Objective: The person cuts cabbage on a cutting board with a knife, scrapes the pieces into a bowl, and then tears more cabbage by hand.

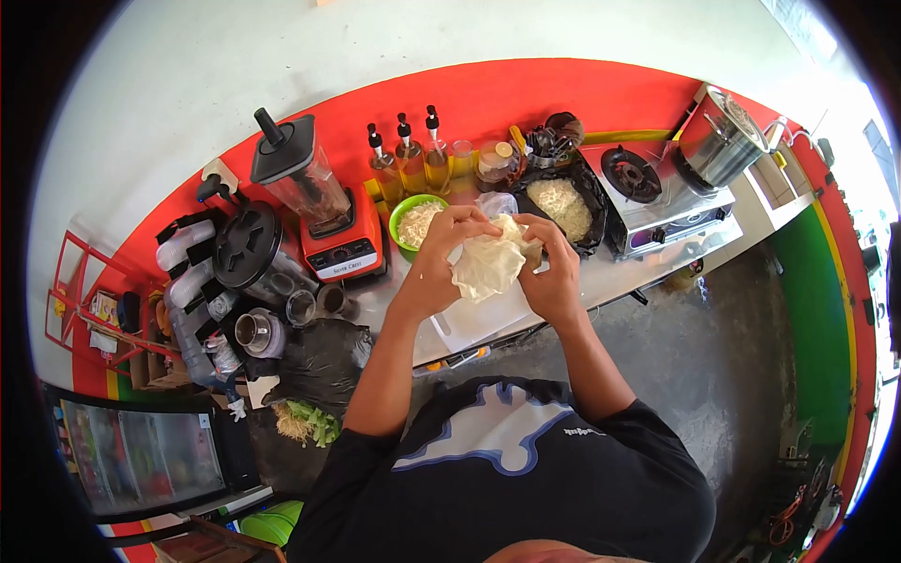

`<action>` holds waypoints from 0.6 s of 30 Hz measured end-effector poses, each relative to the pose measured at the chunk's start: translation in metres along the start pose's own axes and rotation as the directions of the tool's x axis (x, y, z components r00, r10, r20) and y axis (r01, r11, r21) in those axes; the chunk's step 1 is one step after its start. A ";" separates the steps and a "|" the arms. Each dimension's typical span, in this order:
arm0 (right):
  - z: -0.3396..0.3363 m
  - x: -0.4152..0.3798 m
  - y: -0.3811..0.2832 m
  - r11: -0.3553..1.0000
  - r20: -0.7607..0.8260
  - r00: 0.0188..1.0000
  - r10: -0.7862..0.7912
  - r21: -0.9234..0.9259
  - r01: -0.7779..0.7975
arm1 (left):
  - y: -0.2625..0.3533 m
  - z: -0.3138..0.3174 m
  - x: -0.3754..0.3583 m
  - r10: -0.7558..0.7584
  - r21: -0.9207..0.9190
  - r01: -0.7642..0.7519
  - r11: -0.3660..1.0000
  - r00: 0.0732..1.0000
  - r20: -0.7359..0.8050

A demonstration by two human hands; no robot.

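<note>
Both hands are raised over the counter with a crumpled, thin, cream-coloured bag (490, 266) between them. My left hand (439, 261) pinches its upper left side, and my right hand (552, 274) grips the right edge. Whether anything is inside it cannot be made out. Below lies a white cutting board (483, 324), partly covered by the hands. Just behind my left hand stands a green bowl (395, 231) of pale shredded food. Beyond my right hand, a black plastic bag (601, 195) lies open around more of the same pale shreds.
To the left are a red blender (343, 246), a dark-lidded container (250, 246) and a black bag (321, 366). Oil bottles (410, 161) line the red wall. A gas stove (671, 223) with a steel pot (721, 141) stands right. Green vegetables (324, 427) show below left.
</note>
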State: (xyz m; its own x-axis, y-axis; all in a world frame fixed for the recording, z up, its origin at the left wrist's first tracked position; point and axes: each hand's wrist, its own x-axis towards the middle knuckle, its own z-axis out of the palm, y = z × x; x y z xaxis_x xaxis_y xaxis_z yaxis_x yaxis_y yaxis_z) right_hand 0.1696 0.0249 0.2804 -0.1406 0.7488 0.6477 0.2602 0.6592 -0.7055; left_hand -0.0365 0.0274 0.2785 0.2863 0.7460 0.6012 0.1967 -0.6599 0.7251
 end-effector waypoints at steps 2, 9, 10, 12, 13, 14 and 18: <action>-0.003 0.000 0.002 0.988 -0.045 0.991 -0.126 -0.093 0.121 | 0.025 -0.009 0.004 -0.022 0.151 0.002 0.989 0.991 0.130; -0.006 -0.001 0.003 0.970 -0.036 0.987 -0.159 -0.194 0.150 | 0.031 0.001 0.008 -0.091 -0.011 0.093 0.996 0.990 0.103; -0.007 -0.001 0.003 0.956 -0.010 0.981 -0.194 -0.228 0.187 | 0.031 0.008 0.010 -0.148 0.020 0.147 0.989 0.989 0.016; -0.006 -0.002 0.002 0.938 0.018 0.974 -0.228 -0.262 0.225 | 0.030 0.019 0.014 -0.199 0.043 0.202 0.978 0.977 -0.074; -0.005 -0.003 0.002 0.953 0.006 0.978 -0.210 -0.224 0.206 | 0.030 0.023 0.016 -0.250 0.030 0.256 0.966 0.961 -0.121; -0.004 -0.005 0.003 0.965 -0.005 0.981 -0.191 -0.183 0.187 | 0.030 0.026 0.016 -0.302 0.014 0.309 0.951 0.938 -0.168; -0.007 -0.012 0.007 0.956 -0.018 0.984 -0.175 -0.243 0.166 | 0.031 0.032 0.018 -0.345 0.002 0.349 0.937 0.928 -0.144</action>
State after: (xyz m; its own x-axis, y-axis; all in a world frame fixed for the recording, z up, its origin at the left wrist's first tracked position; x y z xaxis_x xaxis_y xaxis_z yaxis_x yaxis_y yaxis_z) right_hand 0.1795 0.0201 0.2695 -0.1672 0.6204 0.7663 0.4573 0.7373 -0.4972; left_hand 0.0044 0.0173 0.3015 0.0625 0.9324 0.3560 0.2864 -0.3584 0.8885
